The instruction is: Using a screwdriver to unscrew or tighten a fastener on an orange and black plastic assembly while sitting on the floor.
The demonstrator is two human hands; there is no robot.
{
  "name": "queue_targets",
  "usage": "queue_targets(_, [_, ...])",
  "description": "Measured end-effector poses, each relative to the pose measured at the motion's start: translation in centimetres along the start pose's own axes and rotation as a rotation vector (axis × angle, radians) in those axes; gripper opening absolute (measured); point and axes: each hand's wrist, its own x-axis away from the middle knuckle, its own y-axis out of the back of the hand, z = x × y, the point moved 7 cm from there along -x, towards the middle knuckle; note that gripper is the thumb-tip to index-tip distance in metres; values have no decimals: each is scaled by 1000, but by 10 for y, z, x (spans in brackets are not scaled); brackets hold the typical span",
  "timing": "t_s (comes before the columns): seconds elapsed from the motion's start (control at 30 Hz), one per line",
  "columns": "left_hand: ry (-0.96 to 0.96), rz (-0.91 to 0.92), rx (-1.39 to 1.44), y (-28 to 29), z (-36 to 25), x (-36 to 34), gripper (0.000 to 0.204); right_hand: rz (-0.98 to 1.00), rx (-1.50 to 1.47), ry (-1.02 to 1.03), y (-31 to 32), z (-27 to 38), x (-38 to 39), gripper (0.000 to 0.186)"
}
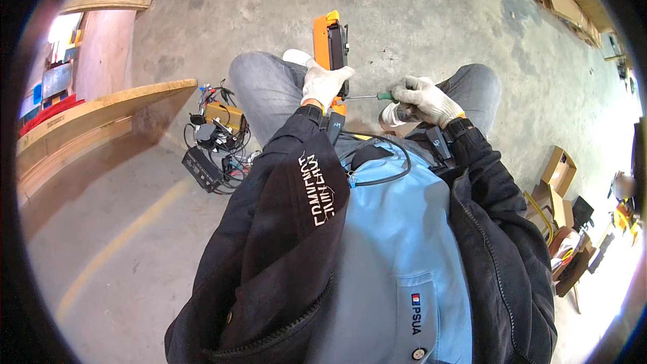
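While left hand [324,85] grips orange case [321,44], right hand [429,99] holds screwdriver [385,96].

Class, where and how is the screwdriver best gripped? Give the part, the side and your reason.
Probably by its green handle, from the right: the thin shaft points left toward the orange case, leaving the thicker handle outward, where the right hand holds it.
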Motion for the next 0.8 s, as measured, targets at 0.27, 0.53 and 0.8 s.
queue_targets(0.27, [-7, -38, 62, -5, 9, -9, 84, -56, -6, 92, -9, 10, 1, 35])
queue_targets(0.53, [-20, -72, 89, -10, 20, -17, 77, -25, 81, -120, -6, 4, 5, 30])
queue_targets(0.8, [-2, -70, 118, -12, 24, -20, 70, -56, 342, 73, -9, 17, 10, 29])
